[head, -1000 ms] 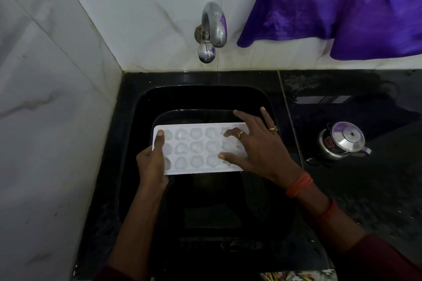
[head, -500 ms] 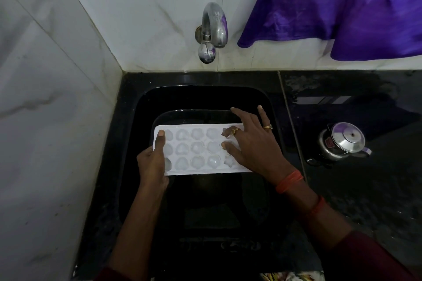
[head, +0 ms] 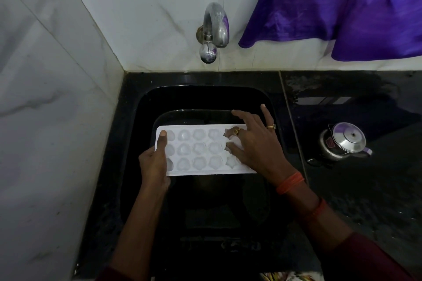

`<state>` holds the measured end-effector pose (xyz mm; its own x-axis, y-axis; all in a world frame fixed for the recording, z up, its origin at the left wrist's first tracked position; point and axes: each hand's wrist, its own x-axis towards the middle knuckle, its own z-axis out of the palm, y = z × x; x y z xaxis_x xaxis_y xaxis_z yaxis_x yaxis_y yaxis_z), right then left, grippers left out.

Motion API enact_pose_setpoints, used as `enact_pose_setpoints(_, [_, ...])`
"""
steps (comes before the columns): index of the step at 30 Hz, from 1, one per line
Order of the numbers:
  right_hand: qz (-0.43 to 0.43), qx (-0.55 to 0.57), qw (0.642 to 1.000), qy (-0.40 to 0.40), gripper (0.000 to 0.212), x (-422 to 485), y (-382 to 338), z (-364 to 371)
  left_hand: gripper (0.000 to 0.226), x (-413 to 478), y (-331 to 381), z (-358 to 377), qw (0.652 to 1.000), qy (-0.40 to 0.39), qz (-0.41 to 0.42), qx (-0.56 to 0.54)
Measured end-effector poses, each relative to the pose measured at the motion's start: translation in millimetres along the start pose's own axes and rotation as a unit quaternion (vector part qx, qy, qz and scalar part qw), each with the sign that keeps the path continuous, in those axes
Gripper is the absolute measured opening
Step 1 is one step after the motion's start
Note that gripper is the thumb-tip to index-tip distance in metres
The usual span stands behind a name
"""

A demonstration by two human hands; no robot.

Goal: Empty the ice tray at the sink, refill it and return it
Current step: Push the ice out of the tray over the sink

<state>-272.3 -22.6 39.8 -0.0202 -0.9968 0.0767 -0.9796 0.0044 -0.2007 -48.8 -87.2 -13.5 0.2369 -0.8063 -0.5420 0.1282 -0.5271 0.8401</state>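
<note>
Here the left hand (head: 154, 164) grips the ice tray (head: 201, 151) over the sink (head: 205, 94).

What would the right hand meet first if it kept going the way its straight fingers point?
Likely the sink's far wall, below the tap. The right hand lies over the ice tray, fingers aimed away and left past its far edge; depth is unclear.

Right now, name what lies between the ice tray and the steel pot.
Head view: the right hand on the ice tray, then sink rim and bare black counter before the steel pot.
</note>
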Motion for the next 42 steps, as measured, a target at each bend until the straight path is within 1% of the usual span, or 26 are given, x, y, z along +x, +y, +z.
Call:
enact_pose_setpoints(12, [-0.004, -0.048, 0.998, -0.029, 0.032, 0.0, -1.5, 0.9, 0.035, -3.2, 3.6, 2.4, 1.000, -0.002, 0.006, -0.010])
enact_pose_setpoints(19, [0.009, -0.024, 1.000, 0.009, 0.029, 0.5, -2.3, -3.2, 0.039, -1.5, 2.6, -0.1, 1.000, 0.001, 0.007, -0.007])
enact_pose_setpoints(27, [0.014, -0.073, 0.996, -0.043, 0.035, 1.1, -2.3, 3.1, 0.037, -2.8, 4.2, -0.2, 1.000, -0.002, 0.010, -0.009])
enact_pose_setpoints(35, [0.026, -0.055, 0.998, -0.020, 0.034, -1.6, -4.3, 5.0, 0.034, -5.7, 7.0, -2.9, 1.000, -0.001, 0.007, -0.002])
enact_pose_setpoints(42, [0.024, -0.084, 0.995, -0.052, 0.036, -2.1, -5.9, 5.6, 0.033, -8.3, 7.7, -2.3, 1.000, 0.004, 0.014, -0.004])
